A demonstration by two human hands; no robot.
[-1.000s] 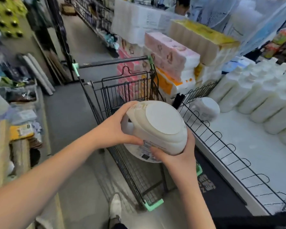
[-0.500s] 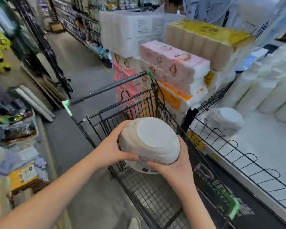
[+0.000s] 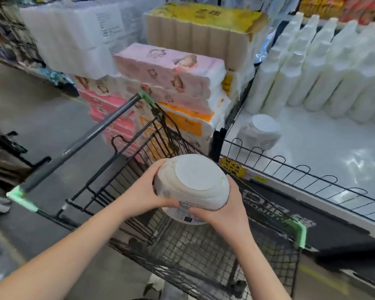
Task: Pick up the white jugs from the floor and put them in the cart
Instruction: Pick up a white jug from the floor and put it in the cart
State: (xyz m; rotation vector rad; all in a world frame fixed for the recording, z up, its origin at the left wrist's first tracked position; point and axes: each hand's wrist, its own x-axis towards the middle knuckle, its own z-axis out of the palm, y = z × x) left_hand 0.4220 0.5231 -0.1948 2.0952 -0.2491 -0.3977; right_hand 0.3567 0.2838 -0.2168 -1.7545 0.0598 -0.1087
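Two hands clamp one white jug at centre frame, bottom end facing the camera, held over the wire basket of the cart. Left hand wraps the jug's left side, fingers curled around the far edge, thumb pressed along the label. Right hand cups the lower right, thumb on the label. Another white jug lies on the white platform at right, behind a low wire fence, near a row of white bottles.

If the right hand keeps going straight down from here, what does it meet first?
Probably the wire floor of the cart: the right hand and left hand hold the white jug above it, nothing visible between. Depth is uncertain.
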